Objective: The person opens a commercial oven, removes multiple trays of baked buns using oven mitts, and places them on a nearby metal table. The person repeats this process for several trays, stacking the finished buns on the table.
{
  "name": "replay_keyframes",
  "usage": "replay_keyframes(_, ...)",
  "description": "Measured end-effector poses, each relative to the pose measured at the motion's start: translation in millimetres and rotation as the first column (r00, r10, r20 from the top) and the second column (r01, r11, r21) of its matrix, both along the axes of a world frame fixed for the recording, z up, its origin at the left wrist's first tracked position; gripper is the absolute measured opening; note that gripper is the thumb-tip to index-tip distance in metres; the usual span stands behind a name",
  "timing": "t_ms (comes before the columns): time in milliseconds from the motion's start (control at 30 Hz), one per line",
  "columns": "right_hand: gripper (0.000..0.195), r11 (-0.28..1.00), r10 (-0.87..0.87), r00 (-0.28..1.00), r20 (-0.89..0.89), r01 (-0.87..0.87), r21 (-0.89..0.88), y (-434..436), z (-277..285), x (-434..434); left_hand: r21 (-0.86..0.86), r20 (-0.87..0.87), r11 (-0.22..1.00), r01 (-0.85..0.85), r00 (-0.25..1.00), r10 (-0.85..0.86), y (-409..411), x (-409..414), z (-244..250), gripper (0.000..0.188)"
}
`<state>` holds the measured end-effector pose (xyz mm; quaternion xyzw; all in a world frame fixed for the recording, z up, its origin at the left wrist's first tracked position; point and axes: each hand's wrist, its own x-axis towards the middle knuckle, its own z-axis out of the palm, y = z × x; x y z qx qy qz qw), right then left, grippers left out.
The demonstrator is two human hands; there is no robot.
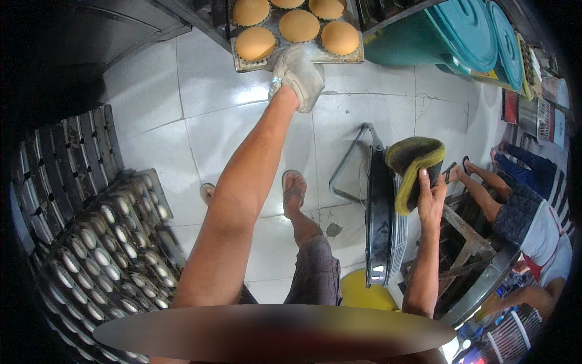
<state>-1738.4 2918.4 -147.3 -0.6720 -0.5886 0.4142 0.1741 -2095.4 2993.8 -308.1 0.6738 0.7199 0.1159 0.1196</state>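
My left hand (pixel 298 75), inside a pale cloth mitt or wrap, is at the front edge of a metal baking tray (pixel 334 58); the mitt wraps that edge, and my fingers are hidden. Several round golden-brown baked buns or cakes (pixel 299 26) in dark fluted moulds sit on the tray, which lies between dark rack uprights at the top. My right hand (pixel 429 193) is raised at the right, away from the tray. It holds a folded dark pad with a fuzzy yellow-green edge (pixel 416 170), thumb on its near side.
A black floor fan (pixel 379 218) on a tubular stand is below my right hand. Racked trays of filled fluted moulds (pixel 102 257) stand at lower left. Teal lidded bins (pixel 464 36) are at upper right. Other people (pixel 514 195) are at the right near a metal-edged table (pixel 482 286).
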Motion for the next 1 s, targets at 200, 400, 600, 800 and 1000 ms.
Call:
replay_keyframes(200,0.043,0.939,-0.295,0.926,-0.235,0.236,-0.25,-41,29,-35,0.098,0.317,0.974,0.203,0.922,-0.224,-101,-3,25,0.023)
replay_keyframes(400,0.059,0.698,-0.601,0.383,-0.701,-0.175,-0.694,-131,46,-136,-0.131,0.464,0.953,0.274,0.866,-0.185,-295,-27,81,0.028)
replay_keyframes(600,0.054,0.368,-0.507,0.715,-0.482,-0.326,-0.871,-251,101,-242,-0.334,0.414,0.931,0.149,0.91,0.003,-449,-106,220,0.039)
replay_keyframes(800,0.064,0.621,-0.23,0.596,-0.769,-0.519,-0.588,-251,236,-400,-0.55,0.156,0.834,0.041,0.986,0.055,-507,-195,373,0.052)
replay_keyframes(1000,0.041,0.824,0.564,0.6,-0.566,-0.367,0.432,-174,401,-549,0.069,0.247,0.97,-0.234,0.946,0.21,-539,-266,430,0.045)
